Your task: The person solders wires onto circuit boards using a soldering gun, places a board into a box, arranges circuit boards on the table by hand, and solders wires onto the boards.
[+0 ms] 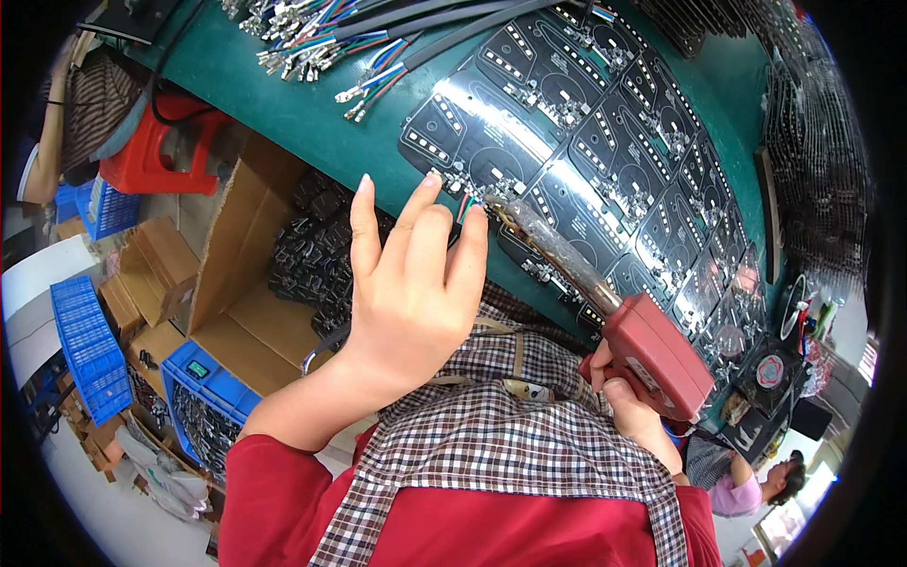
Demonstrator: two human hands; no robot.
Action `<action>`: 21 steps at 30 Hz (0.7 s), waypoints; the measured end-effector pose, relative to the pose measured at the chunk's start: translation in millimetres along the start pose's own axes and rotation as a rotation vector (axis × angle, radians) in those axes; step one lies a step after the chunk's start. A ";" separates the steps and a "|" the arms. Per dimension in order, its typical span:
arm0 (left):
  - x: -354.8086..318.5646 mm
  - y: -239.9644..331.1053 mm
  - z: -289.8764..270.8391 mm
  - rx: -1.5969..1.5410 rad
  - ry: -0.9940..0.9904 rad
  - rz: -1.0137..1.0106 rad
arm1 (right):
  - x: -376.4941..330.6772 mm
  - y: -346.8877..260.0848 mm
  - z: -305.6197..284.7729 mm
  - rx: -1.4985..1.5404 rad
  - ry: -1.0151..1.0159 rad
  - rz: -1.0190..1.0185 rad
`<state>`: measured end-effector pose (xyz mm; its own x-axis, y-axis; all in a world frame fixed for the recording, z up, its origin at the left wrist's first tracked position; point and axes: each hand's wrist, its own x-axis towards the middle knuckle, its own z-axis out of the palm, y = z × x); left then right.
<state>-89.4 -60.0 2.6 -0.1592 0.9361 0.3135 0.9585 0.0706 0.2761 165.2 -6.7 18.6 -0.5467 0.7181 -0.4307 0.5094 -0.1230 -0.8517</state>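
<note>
Red plastic forms the body of the soldering gun (652, 354), which the right hand (628, 402) grips by its handle near the table's (283, 113) near edge; its long barrel runs up and left to a tip that meets the wires (465, 203) at the edge of a black circuit board (472, 142). The left hand (411, 283) is raised with fingers spread and half open, its fingertips pinching the thin coloured wires just beside the gun's tip, index finger touching the board. More black boards (633, 161) lie in overlapping rows across the green table, running right. Bundles of coloured leads with metal terminals (312, 42) lie at the table's far left. Below the table's edge, left of the hand, an open cardboard box (241, 283) holds dark parts, with blue crates (90, 345) on the floor near it. A red stool (156, 156) stands beyond the box.
</note>
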 end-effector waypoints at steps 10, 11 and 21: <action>-0.4 3.2 1.4 0.043 -0.030 0.007 | -4.0 16.0 0.5 -0.392 0.055 -0.221; -0.3 3.1 1.4 0.051 -0.026 0.002 | -2.3 9.5 -1.1 -0.391 0.055 -0.223; 4.4 -0.3 1.0 0.068 0.025 0.053 | 54.1 -21.4 7.1 1.041 0.163 -0.049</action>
<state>-90.2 -55.5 3.0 -0.1126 0.9304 0.3489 0.9795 0.0450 0.1962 119.9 29.9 11.4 -0.4163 0.8120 -0.4090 -0.3753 -0.5632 -0.7362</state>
